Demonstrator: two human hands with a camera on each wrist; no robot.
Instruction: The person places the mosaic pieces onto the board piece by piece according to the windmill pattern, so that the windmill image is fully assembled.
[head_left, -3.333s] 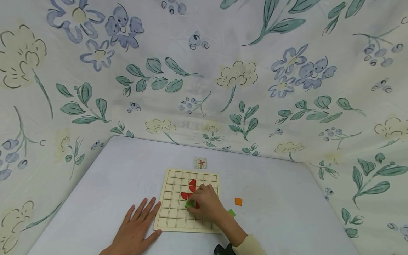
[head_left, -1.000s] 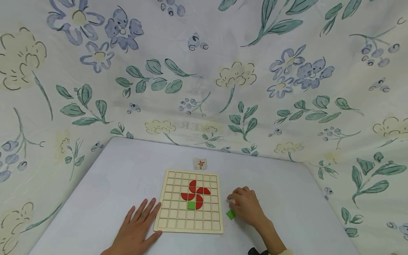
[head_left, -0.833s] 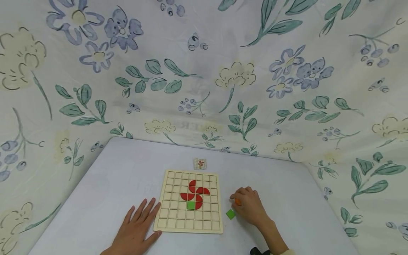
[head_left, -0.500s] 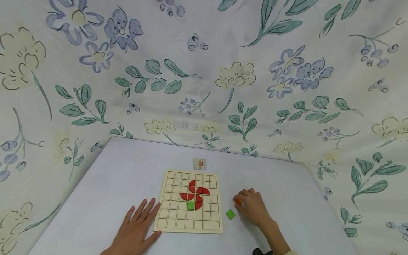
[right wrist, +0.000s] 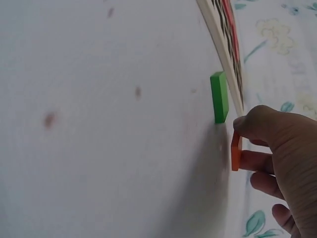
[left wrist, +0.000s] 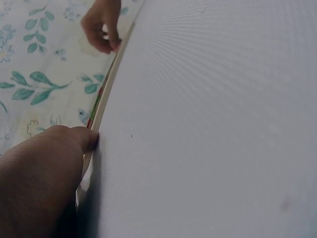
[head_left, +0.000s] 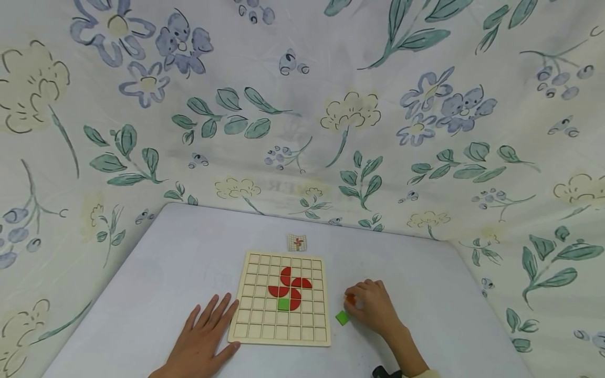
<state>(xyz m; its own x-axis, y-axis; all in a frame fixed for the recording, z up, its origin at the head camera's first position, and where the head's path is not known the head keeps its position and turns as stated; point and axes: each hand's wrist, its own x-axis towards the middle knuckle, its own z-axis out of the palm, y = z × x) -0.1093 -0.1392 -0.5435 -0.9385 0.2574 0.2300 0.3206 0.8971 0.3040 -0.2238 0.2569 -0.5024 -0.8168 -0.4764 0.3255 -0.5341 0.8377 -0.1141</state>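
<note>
My right hand pinches an orange square tile between thumb and fingers, to the right of the board. Close to the thumb, a green square tile lies on the table; the right wrist view shows it as a thick green block. My left hand rests flat with fingers spread, its fingertips and thumb at the left edge of the wooden grid board. On that board several red pieces make a pinwheel shape, and one green square sits in a cell just below it.
Behind the board lies a small picture card with a pinwheel on a grid. The white table meets a floral cloth at the back and sides. A black object shows by my right wrist.
My right hand set the green square into the board earlier, then moved right to the orange tile, which it now pinches. The left hand has stayed at the board's left edge.
</note>
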